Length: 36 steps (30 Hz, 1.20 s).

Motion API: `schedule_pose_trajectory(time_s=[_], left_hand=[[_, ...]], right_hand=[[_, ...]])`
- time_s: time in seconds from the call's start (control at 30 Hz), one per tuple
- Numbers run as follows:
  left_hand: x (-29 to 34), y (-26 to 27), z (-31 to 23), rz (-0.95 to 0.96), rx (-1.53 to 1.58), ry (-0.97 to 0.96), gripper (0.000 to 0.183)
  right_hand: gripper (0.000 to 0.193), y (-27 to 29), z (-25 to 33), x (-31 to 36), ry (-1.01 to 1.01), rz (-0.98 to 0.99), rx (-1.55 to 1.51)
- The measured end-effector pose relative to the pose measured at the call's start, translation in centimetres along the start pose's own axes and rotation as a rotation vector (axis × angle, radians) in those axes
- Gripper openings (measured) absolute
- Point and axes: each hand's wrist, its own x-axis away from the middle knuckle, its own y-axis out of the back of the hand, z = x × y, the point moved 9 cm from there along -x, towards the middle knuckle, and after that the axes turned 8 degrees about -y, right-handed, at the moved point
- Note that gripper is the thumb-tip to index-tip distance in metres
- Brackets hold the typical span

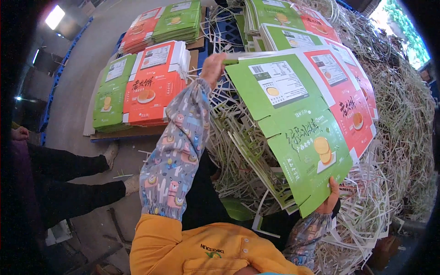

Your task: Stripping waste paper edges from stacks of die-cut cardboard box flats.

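Nearest the camera is the orange jacket front (197, 250), cut off by the lower edge, with patterned sleeve covers (176, 156) running up both forearms. The left hand (213, 68) is clenched on the far top corner of a stack of flat green and red carton sheets (298, 123); its fingers are hidden behind the card. The right hand (331, 198) grasps the stack's near bottom corner, thumb on the green face, the rest of the hand covered by the sheet. The stack is held tilted in the air between the two hands, over a heap of pale cardboard trimmings (394, 137) that its own bulk partly hides. Farther off, more printed sheets lie in piles on a pallet (146, 87). At the left edge, another person's dark-clad legs (68, 183) show, the rest lost in the dark rim.
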Motion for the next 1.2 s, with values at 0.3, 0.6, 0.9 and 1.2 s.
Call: schedule_pose_trajectory(time_s=[0.3,0.6,0.9,1.2], left_hand=[[-7.7,2.9,-2.0,0.049,-0.391,-0.177,0.032],[8.5,2.2,-5.4,-0.019,-0.397,-0.271,0.026],[30.3,-13.3,-1.4,0.34,0.892,0.634,0.042],[28.4,-11.0,1.1,0.117,0.724,0.543,0.032]], right_hand=[[0.043,2.6,-0.4,-0.8,-0.042,-0.013,0.066],[0.037,1.3,-1.7,-0.9,0.03,0.005,-0.078],[0.034,-4.1,-7.5,0.2,0.071,-0.007,0.052],[0.027,0.3,-7.4,0.7,-0.048,-0.003,0.432]])
